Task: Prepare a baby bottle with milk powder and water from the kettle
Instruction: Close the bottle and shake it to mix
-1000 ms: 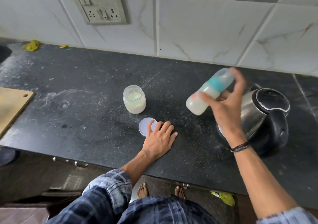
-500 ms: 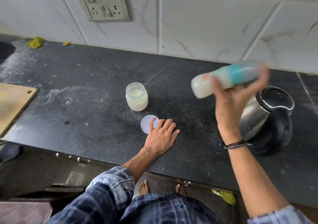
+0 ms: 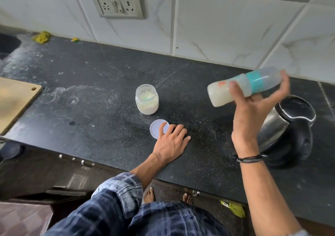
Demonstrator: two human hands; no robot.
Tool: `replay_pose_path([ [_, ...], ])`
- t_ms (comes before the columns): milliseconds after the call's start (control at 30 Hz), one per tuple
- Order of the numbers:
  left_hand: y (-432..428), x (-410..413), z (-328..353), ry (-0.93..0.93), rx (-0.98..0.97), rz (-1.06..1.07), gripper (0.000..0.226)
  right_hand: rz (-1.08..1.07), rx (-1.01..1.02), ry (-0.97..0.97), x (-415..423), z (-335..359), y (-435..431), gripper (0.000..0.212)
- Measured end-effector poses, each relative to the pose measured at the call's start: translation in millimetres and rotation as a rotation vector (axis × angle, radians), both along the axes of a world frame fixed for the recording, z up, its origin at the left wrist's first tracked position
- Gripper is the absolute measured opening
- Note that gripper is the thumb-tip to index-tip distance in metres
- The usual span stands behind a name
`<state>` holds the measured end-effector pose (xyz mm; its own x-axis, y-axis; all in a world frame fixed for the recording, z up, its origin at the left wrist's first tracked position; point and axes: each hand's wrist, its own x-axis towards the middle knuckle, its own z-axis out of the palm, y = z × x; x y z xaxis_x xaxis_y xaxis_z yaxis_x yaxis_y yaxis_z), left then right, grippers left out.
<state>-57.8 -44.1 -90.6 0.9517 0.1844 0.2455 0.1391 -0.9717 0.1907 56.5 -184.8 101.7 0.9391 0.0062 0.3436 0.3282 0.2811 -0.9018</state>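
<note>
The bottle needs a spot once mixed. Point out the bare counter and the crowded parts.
Bare: the counter between cutting board and powder jar, and between left hand and kettle. Crowded: around the jar, its lid and the left hand; right hand holds the bottle.

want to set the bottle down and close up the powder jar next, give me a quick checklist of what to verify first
1. Bottle held securely: ok, the right hand is wrapped around it, lying nearly sideways in the air.
2. Bottle closed: ok, teal collar and clear cap are on; no drips visible.
3. Powder fully mixed: cannot tell, the contents look milky but lumps would not show.
4. Powder jar upright and open: ok, it stands on the counter ready for its lid.
5. Lid within reach: ok, the left hand lies flat with fingertips on its edge.
6. Kettle clear of the set-down spot: ok, bare counter lies between jar and kettle.
</note>
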Motion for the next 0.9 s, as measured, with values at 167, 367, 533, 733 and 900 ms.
replay_pose_path([
  [167,0.9,0.4,-0.8,0.007,-0.01,-0.014,0.039,0.167,-0.373,-0.009,1.0,-3.9,-1.1,0.095],
  [367,0.0,-0.9,0.2,0.0,-0.002,-0.011,0.04,0.112,-0.284,0.006,7.6,-5.2,0.3,0.096],
  [533,-0.3,-0.8,1.6,-0.009,0.017,-0.001,0.04,-0.057,0.017,-0.054,5.3,-2.2,-2.8,0.096],
  [733,1.1,0.6,-1.2,-0.005,0.011,-0.013,0.037,0.16,-0.287,-0.032,-6.7,-12.5,-8.6,0.098],
  [900,0.6,0.2,-2.5,-0.001,0.012,-0.015,0.036,0.002,-0.107,-0.066,-3.2,-6.5,-3.9,0.098],
])
